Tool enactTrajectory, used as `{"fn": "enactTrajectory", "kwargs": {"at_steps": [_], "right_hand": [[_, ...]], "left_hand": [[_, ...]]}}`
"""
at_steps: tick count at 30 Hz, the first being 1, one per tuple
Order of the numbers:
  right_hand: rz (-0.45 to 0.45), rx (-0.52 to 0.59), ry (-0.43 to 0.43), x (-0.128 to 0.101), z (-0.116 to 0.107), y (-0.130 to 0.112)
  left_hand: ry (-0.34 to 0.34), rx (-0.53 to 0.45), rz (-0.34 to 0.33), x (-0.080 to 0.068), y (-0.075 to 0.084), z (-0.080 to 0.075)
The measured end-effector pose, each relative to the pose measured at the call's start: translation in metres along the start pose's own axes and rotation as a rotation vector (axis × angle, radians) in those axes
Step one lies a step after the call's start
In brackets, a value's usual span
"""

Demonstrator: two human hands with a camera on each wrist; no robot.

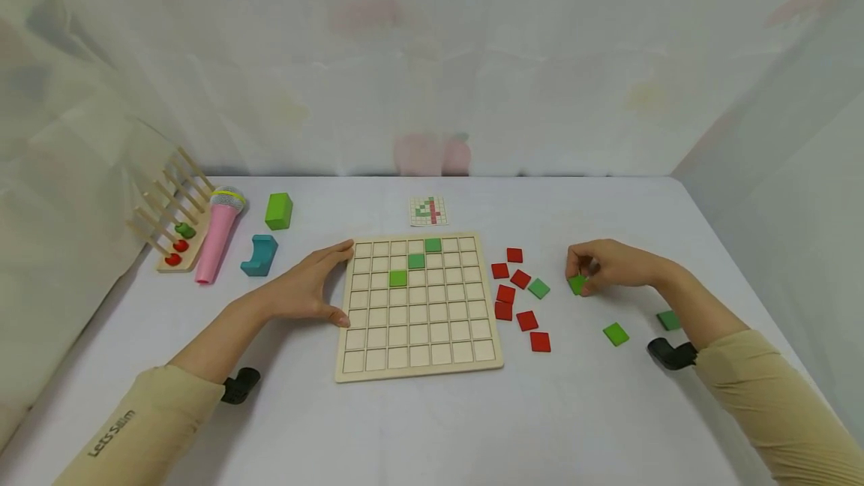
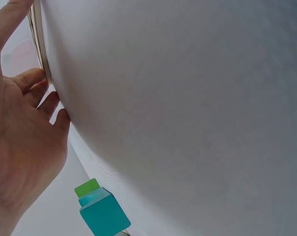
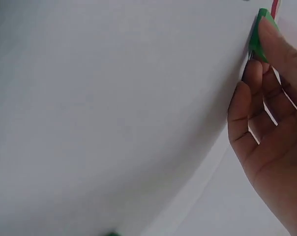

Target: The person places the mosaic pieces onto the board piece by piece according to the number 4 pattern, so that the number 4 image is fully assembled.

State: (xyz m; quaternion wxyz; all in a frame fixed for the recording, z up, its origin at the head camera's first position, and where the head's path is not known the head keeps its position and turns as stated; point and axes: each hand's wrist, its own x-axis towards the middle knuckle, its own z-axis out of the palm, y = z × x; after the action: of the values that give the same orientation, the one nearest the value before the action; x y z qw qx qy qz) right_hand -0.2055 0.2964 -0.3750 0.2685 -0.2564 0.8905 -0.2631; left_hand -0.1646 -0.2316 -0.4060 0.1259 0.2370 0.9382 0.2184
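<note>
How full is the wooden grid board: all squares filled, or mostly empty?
Mostly empty: the wooden grid board holds only three green tiles in a diagonal.

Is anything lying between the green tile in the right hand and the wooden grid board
Yes. The right hand pinches a green tile, and between it and the wooden grid board lies a loose cluster of red tiles plus one green tile flat on the table. They only block a slide; lifted, the tile would likely pass over them.

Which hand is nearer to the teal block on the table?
The left. The left hand rests against the left edge of the grid board, just right of the teal block. The right hand pinches a green tile far beyond the board's other side.
</note>
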Motion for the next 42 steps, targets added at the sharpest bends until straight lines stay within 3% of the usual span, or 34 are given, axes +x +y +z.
{"fn": "enactTrajectory", "kwargs": {"at_steps": [8,14,23,31,42], "right_hand": [[-0.016,-0.032,0.008,0.010,-0.010,-0.016],[-0.012,-0.015,0.066,0.020,-0.016,-0.032],[-0.078,0.005,0.122,0.047,-0.014,-0.067],[-0.178,-0.007,0.123,0.073,-0.008,-0.105],[-0.263,0.027,0.055,0.112,0.009,-0.144]], "left_hand": [[0.002,-0.002,-0.003,-0.002,0.001,0.000],[0.001,-0.005,-0.009,-0.005,0.006,-0.003],[-0.002,0.010,-0.018,-0.004,0.006,-0.004],[0.000,0.007,-0.013,-0.004,0.006,-0.002],[0.007,0.002,-0.009,-0.002,0.003,0.000]]}}
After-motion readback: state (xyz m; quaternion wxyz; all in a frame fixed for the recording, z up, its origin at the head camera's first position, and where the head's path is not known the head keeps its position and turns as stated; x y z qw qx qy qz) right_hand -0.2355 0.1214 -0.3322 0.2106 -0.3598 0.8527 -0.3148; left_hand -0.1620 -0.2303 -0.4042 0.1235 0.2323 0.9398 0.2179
